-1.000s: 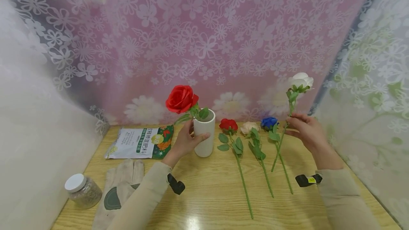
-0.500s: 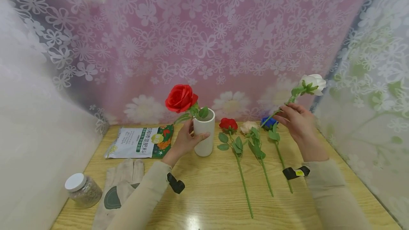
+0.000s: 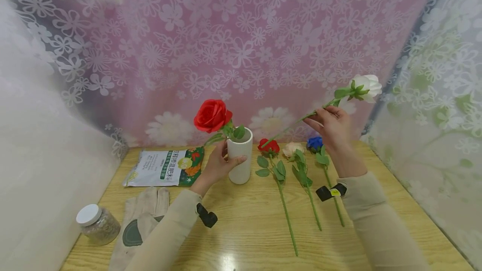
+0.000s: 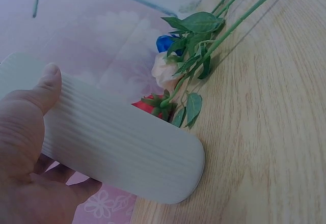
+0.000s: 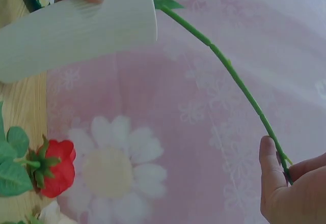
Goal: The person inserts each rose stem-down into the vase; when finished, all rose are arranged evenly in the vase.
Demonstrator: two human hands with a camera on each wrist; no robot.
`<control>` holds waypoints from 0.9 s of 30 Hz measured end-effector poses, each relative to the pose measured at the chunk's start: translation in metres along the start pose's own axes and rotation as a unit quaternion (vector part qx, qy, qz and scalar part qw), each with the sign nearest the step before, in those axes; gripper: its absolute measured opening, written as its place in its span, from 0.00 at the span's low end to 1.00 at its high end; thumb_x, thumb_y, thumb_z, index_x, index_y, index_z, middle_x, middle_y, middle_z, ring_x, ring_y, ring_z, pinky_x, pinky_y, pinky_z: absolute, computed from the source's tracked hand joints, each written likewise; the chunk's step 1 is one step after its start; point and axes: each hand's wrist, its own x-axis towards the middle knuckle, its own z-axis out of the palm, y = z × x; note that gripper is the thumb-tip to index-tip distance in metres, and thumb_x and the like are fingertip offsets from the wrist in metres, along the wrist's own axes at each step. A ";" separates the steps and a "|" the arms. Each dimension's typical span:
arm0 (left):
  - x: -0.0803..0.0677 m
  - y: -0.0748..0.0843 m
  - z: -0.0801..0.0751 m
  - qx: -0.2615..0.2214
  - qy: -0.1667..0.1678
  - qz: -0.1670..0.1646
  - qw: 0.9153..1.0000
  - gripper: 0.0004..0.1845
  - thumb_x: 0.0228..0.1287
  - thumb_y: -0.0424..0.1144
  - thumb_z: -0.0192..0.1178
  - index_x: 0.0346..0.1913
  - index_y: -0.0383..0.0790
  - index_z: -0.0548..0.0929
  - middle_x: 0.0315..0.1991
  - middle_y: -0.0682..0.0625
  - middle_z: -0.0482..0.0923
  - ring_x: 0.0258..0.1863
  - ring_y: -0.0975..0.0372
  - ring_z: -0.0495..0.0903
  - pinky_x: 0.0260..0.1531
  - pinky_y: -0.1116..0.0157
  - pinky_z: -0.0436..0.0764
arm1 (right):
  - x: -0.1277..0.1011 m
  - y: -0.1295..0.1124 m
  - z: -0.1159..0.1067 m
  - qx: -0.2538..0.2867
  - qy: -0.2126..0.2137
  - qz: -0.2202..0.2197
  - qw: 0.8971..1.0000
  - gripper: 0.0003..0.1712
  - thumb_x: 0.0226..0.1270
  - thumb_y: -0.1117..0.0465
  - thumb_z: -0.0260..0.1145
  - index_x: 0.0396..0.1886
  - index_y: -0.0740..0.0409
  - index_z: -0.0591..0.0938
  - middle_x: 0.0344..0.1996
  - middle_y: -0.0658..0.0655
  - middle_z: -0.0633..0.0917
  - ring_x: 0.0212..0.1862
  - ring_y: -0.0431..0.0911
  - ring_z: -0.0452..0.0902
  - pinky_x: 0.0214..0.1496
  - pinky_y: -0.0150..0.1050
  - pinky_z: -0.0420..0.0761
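My left hand (image 3: pixel 218 164) grips the white ribbed vase (image 3: pixel 239 164), thumb across its front, fingers behind it. The vase stands upright on the table with a large red rose (image 3: pixel 213 116) in it, the bloom leaning left over the rim. Held in the air at the right, a white rose (image 3: pixel 366 88) has its stem pinched between the thumb and fingers of my right hand (image 3: pixel 332 128). Its bloom points up and right, and the green stem (image 5: pixel 237 76) slants down toward the vase. In the head view the stem's lower end overlaps a smaller red rose (image 3: pixel 269 147) lying on the table.
Right of the vase, a cream rose (image 3: pixel 293 150) and a blue rose (image 3: pixel 314 143) lie with stems toward me. On the left are a fertilizer bag (image 3: pixel 162 168), work gloves (image 3: pixel 144 210) and a white-lidded jar (image 3: pixel 98 224). A floral curtain (image 3: pixel 241 53) hangs behind the table.
My right hand has moved left and up with the white rose, tipping it from nearly upright to a slant, stem end toward the vase. My left hand has stayed on the vase.
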 end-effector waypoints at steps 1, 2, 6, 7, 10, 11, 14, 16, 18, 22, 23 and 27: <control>0.000 0.000 0.000 0.000 0.000 0.000 1.000 0.35 0.69 0.39 0.73 0.74 0.43 0.68 0.70 0.42 0.75 0.71 0.45 0.76 0.70 0.43 0.76 | 0.000 0.000 0.004 0.006 0.000 -0.004 1.000 0.09 0.78 0.71 0.62 0.49 0.62 0.70 0.41 0.55 0.78 0.35 0.45 0.87 0.46 0.41 0.92; 0.000 -0.001 0.000 0.000 0.000 0.000 1.000 0.35 0.69 0.39 0.73 0.74 0.43 0.68 0.70 0.42 0.75 0.71 0.44 0.76 0.70 0.43 0.76 | 0.000 0.001 0.008 0.009 0.000 -0.009 1.000 0.09 0.78 0.71 0.62 0.48 0.62 0.70 0.41 0.55 0.79 0.35 0.46 0.87 0.46 0.41 0.92; 0.000 0.000 0.000 0.000 0.000 -0.003 1.000 0.35 0.69 0.39 0.73 0.74 0.43 0.68 0.70 0.42 0.75 0.71 0.45 0.76 0.71 0.43 0.76 | 0.001 0.003 0.020 0.018 0.001 -0.022 1.000 0.08 0.78 0.72 0.61 0.46 0.62 0.70 0.40 0.56 0.78 0.35 0.46 0.88 0.48 0.42 0.91; 0.000 0.000 0.000 0.000 0.001 -0.003 1.000 0.35 0.69 0.40 0.73 0.74 0.43 0.68 0.70 0.42 0.75 0.71 0.45 0.76 0.71 0.43 0.76 | 0.001 0.004 0.023 0.017 0.001 -0.025 1.000 0.07 0.78 0.72 0.61 0.44 0.63 0.69 0.40 0.56 0.78 0.35 0.47 0.88 0.48 0.42 0.91; 0.000 0.001 0.000 -0.002 0.000 0.000 1.000 0.35 0.69 0.39 0.73 0.74 0.43 0.69 0.69 0.42 0.76 0.71 0.46 0.77 0.71 0.44 0.76 | 0.001 0.008 0.030 0.014 0.001 -0.026 1.000 0.08 0.79 0.72 0.59 0.43 0.63 0.67 0.40 0.57 0.76 0.35 0.47 0.87 0.48 0.42 0.92; 0.000 0.001 0.000 -0.003 -0.001 0.004 1.000 0.35 0.69 0.39 0.73 0.74 0.43 0.69 0.69 0.42 0.76 0.71 0.46 0.77 0.71 0.44 0.77 | 0.001 0.009 0.032 0.012 0.003 -0.024 1.000 0.08 0.80 0.72 0.58 0.44 0.62 0.67 0.41 0.57 0.75 0.35 0.47 0.86 0.48 0.41 0.91; 0.001 0.000 0.000 -0.002 -0.005 0.013 1.000 0.35 0.69 0.37 0.73 0.74 0.43 0.69 0.69 0.42 0.76 0.70 0.46 0.78 0.70 0.44 0.78 | 0.001 0.013 0.038 0.009 0.010 -0.016 1.000 0.09 0.80 0.72 0.57 0.48 0.60 0.65 0.43 0.57 0.73 0.37 0.47 0.85 0.47 0.39 0.91; 0.001 0.000 0.000 -0.001 -0.007 0.020 1.000 0.35 0.69 0.37 0.73 0.74 0.43 0.69 0.68 0.42 0.76 0.69 0.46 0.78 0.69 0.44 0.78 | 0.000 0.017 0.042 0.002 0.015 -0.013 1.000 0.10 0.81 0.71 0.57 0.49 0.59 0.64 0.44 0.57 0.73 0.37 0.47 0.85 0.46 0.38 0.91; 0.001 0.000 0.000 -0.001 -0.007 0.022 1.000 0.34 0.69 0.37 0.73 0.74 0.43 0.69 0.68 0.42 0.77 0.69 0.46 0.78 0.69 0.44 0.78 | 0.000 0.020 0.046 -0.006 0.016 -0.011 1.000 0.10 0.81 0.71 0.57 0.49 0.59 0.65 0.43 0.57 0.73 0.38 0.47 0.86 0.46 0.38 0.91; 0.001 0.001 -0.001 0.001 -0.008 0.024 1.000 0.35 0.69 0.37 0.73 0.74 0.43 0.69 0.68 0.41 0.76 0.69 0.45 0.78 0.69 0.44 0.78 | -0.001 0.028 0.051 -0.017 0.002 -0.010 1.000 0.09 0.81 0.71 0.57 0.50 0.61 0.65 0.43 0.58 0.74 0.38 0.47 0.86 0.46 0.39 0.91; 0.001 0.001 -0.001 0.002 -0.007 0.022 1.000 0.35 0.69 0.37 0.72 0.74 0.43 0.69 0.68 0.41 0.76 0.69 0.46 0.78 0.69 0.44 0.78 | -0.001 0.031 0.052 -0.019 -0.002 -0.012 1.000 0.09 0.80 0.71 0.58 0.50 0.61 0.66 0.43 0.58 0.74 0.37 0.47 0.86 0.46 0.39 0.91; 0.000 0.002 -0.001 0.003 -0.006 0.018 1.000 0.35 0.69 0.37 0.72 0.74 0.43 0.69 0.68 0.42 0.77 0.69 0.46 0.78 0.69 0.45 0.78 | -0.001 0.040 0.057 -0.025 -0.016 -0.006 1.000 0.09 0.80 0.71 0.58 0.49 0.59 0.67 0.43 0.58 0.76 0.38 0.47 0.87 0.46 0.40 0.91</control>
